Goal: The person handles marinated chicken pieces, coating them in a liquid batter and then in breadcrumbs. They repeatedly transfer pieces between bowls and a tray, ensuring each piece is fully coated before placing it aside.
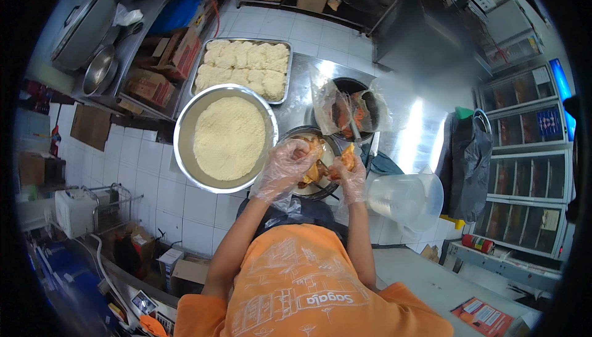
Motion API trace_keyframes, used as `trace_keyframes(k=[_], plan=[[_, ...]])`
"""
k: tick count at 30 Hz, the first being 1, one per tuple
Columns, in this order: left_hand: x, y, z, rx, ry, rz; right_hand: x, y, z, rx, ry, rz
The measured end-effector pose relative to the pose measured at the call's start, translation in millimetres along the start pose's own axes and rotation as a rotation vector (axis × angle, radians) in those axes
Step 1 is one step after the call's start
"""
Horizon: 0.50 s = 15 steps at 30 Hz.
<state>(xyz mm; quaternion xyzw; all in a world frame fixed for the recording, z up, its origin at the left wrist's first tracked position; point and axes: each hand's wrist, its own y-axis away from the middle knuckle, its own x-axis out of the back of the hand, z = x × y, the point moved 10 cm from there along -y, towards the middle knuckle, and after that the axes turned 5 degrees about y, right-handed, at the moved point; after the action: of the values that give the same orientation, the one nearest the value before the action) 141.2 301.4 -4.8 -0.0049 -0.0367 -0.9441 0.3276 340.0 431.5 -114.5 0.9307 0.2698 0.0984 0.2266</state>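
My left hand (285, 167), in a clear plastic glove, is closed around orange-coated meat (316, 149) above a dark-rimmed bowl (308, 130) of whitish liquid. Another orange piece of meat (348, 157) is pinched in my right hand (350, 181), gloved the same way, at the bowl's right side. To the left stands a big steel bowl (180, 136) full of pale yellow crumbs (229, 139). Behind it, a metal tray (289, 69) carries several crumb-coated pieces (246, 65) in rows. A dark pot (351, 83), partly lined with clear plastic, contains reddish meat and a utensil handle.
A translucent plastic tub (410, 198) stands right of my right hand, with a dark bag (472, 164) beyond it. The steel table (404, 112) stretches right. Shelves with cardboard boxes (148, 87) line the left; glass-doored cabinets (524, 198) stand far right.
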Motion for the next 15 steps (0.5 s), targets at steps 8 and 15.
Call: trace_keyframes(k=[8,15], plan=[[-30.4,-5.7,-30.2,0.069,0.1,-0.098,-25.1,13.4,-12.7,0.171,-0.102,-0.22],[-31.6,-3.2,-63.1,0.148,0.225,-0.132,-49.1,17.7,-27.6,0.347,0.167,-0.227]])
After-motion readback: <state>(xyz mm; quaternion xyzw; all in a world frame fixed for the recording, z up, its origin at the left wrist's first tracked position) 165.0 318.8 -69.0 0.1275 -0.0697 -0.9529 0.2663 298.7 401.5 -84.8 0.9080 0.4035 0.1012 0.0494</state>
